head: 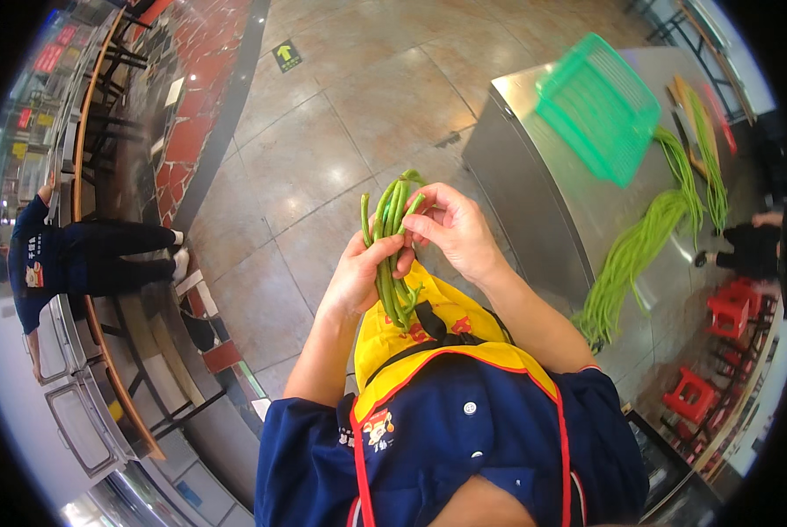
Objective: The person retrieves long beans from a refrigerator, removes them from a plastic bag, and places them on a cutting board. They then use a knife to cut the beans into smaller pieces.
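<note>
My left hand (365,267) is closed around a folded bundle of green yardlong beans (388,224), held in front of my yellow apron. The beans loop over at the top, and their lower ends hang below the fist. At the bundle's upper right, my right hand (456,230) pinches one bean near its end between thumb and fingers. A bit of green shows between the strands, but I cannot tell what it is. More long beans (637,257) lie in a loose heap on a steel counter (568,191) to my right.
A green plastic basket (598,105) rests on the counter. Beyond it are a knife (685,126), a wooden board (688,92) and more beans. Red stools (691,395) stand at lower right. One person (64,257) is by the display case at left; another (749,244) is partly visible at right.
</note>
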Motion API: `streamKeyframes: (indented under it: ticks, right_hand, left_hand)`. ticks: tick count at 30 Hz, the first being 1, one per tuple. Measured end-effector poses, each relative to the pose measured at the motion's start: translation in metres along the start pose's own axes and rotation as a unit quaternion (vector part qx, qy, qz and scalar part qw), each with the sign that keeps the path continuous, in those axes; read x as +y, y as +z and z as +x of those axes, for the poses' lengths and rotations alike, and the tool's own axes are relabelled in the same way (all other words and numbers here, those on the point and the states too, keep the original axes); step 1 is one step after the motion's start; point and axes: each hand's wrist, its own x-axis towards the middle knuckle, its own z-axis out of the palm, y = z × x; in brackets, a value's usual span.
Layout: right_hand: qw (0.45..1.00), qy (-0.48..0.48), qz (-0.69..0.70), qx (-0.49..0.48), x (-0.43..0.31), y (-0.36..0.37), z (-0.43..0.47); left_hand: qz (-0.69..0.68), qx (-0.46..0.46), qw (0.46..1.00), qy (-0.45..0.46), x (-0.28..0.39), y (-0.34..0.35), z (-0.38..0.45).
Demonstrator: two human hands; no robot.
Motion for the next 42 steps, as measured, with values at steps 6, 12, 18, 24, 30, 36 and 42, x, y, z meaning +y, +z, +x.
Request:
streamKeyframes:
  ticks: [6,12,18,24,30,36,42]
  right_hand:
    - [0.993,0.039,0.111,-0.015,-0.014,0.003,0.145]
    - [0.960,-0.018,0.261,0.100,-0.053,-0.011,0.249]
    - [0.995,-0.030,0.059,0.079,-0.076,-0.037,0.390]
    - [0.994,-0.065,-0.010,0.090,-0.111,-0.066,0.499]
    - [0.939,-0.146,0.224,0.217,-0.143,-0.104,0.549]
    - [0.865,-0.309,0.266,0.293,-0.207,-0.183,0.608]
    - [0.817,-0.306,0.206,0.443,-0.258,-0.257,0.618]
  left_hand:
    - [-0.009,0.050,0.998,0.021,0.093,-0.020,0.109]
    - [0.033,0.097,0.994,0.030,0.173,-0.053,0.202]
    - [0.135,0.041,0.990,0.030,0.245,-0.062,0.326]
    - [0.115,0.003,0.993,0.006,0.293,-0.040,0.430]
    - [0.079,-0.040,0.996,-0.013,0.333,-0.022,0.529]
    - [0.088,-0.066,0.994,-0.007,0.404,-0.012,0.682]
    - [0.121,-0.190,0.971,-0.075,0.447,0.044,0.823]
